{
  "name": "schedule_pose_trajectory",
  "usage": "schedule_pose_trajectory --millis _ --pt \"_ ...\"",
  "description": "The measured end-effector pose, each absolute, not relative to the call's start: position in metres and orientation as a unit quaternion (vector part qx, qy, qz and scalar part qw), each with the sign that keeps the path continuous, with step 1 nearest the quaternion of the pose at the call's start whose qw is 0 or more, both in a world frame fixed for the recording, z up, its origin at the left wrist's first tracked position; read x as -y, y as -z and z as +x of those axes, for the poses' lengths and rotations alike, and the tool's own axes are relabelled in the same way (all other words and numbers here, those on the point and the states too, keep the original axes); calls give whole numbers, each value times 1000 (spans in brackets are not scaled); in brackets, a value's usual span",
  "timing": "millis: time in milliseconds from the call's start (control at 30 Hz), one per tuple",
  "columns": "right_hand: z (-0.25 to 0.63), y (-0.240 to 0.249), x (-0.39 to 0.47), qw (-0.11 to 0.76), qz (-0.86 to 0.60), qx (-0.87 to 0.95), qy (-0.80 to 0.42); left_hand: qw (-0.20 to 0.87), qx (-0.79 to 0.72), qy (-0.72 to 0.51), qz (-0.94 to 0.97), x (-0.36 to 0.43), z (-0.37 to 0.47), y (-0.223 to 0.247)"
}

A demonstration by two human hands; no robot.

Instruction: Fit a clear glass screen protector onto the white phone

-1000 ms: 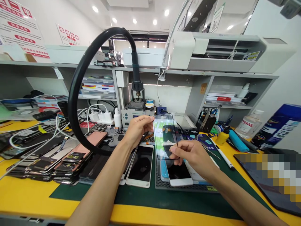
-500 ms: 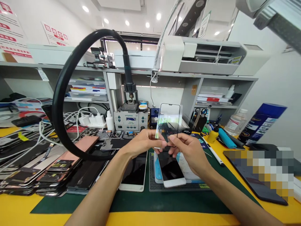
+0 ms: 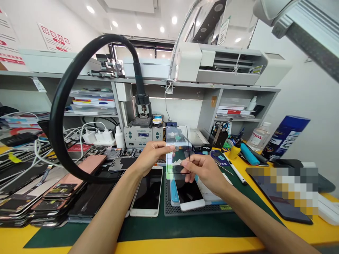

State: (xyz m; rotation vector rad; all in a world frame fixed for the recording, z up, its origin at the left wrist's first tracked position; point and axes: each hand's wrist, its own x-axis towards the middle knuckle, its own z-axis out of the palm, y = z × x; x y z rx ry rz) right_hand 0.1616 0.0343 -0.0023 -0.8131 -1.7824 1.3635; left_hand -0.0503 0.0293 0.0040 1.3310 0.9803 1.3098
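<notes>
A clear glass screen protector (image 3: 180, 143) with a thin black border is held upright above the mat, with reflections and printed marks showing through it. My left hand (image 3: 151, 155) pinches its left edge, thumb in front. My right hand (image 3: 203, 171) pinches its lower right edge between thumb and fingers. Just below lies a white phone (image 3: 192, 205) with a dark screen, its upper end hidden behind the protector and my right hand. Left of that, a second white phone (image 3: 145, 194) lies face up near my left wrist.
A thick black flexible hose (image 3: 57, 116) arches over the left side. Stacked phone screens (image 3: 90, 162) and white cables crowd the left. A grey control box (image 3: 143, 137) stands behind. At right are a yellow bottle (image 3: 234, 152), a blue can (image 3: 286, 137) and a dark tablet (image 3: 278, 201).
The glass protector has come lower and turned to face me more squarely. My left hand has shifted up along its left edge, and my right hand now grips its right edge.
</notes>
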Motion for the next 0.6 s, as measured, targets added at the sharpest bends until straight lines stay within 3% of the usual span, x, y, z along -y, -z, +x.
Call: schedule_pose_trajectory --millis 267,600 --pt "165 4 -35 307 -308 720 -542 483 -391 -632 462 -34 -56 -6" --pt "163 1 -34 293 -316 732 -527 464 -382 -672 432 -34 -58 -7"
